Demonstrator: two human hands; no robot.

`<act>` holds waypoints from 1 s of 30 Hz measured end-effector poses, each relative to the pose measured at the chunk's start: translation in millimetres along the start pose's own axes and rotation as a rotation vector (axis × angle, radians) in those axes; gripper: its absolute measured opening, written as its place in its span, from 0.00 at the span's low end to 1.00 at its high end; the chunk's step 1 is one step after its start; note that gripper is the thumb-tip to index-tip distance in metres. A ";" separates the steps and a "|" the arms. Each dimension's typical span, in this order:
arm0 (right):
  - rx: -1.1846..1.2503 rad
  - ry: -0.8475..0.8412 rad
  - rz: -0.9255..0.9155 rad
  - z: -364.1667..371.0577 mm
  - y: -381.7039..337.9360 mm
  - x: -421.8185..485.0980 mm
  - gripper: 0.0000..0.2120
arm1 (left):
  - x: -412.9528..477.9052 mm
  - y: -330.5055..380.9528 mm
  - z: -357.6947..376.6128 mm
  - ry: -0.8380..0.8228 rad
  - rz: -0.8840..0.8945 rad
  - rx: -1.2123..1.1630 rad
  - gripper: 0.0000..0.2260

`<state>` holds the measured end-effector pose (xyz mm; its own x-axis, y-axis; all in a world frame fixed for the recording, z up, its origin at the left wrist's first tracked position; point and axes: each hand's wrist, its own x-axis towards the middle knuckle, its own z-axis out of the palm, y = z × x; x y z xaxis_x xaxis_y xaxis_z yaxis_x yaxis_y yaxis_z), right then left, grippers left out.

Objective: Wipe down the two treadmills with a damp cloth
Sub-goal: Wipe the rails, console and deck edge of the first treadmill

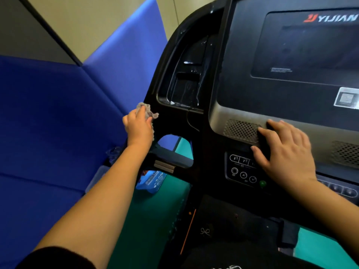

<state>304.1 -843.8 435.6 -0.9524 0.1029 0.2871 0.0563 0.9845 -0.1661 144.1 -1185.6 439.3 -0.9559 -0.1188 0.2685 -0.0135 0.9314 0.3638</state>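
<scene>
Head view: the left hand (138,126) is gripping a grey cloth (148,111) and pressing it against the left edge of the treadmill (242,74), left of centre in the frame, just below the side pocket (184,84). The right hand (285,152) is lying flat, fingers spread and holding nothing, right of centre, partly covering the speaker grille (240,130) and the button panel (240,172). Blue wall padding (48,113) is filling the left side
</scene>
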 end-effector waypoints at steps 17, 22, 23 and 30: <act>-0.054 0.050 -0.008 10.4 1.1 -0.9 0.26 | 170.4 119.5 31.0 0.124 0.297 -0.090 0.21; -0.046 0.060 0.005 11.2 1.1 0.0 0.25 | 205.8 166.4 29.9 0.112 0.402 -0.139 0.20; -0.046 0.063 0.005 11.0 1.1 0.0 0.25 | 211.5 176.0 28.4 0.108 0.445 -0.118 0.21; -0.054 0.073 0.008 12.4 1.4 -0.4 0.24 | 229.0 239.0 28.9 0.072 0.724 -0.111 0.21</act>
<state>300.8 -844.3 423.6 -0.9277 0.1193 0.3539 0.0823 0.9896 -0.1179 -86.6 -980.3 562.0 -0.6926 0.4865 0.5325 0.6469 0.7455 0.1604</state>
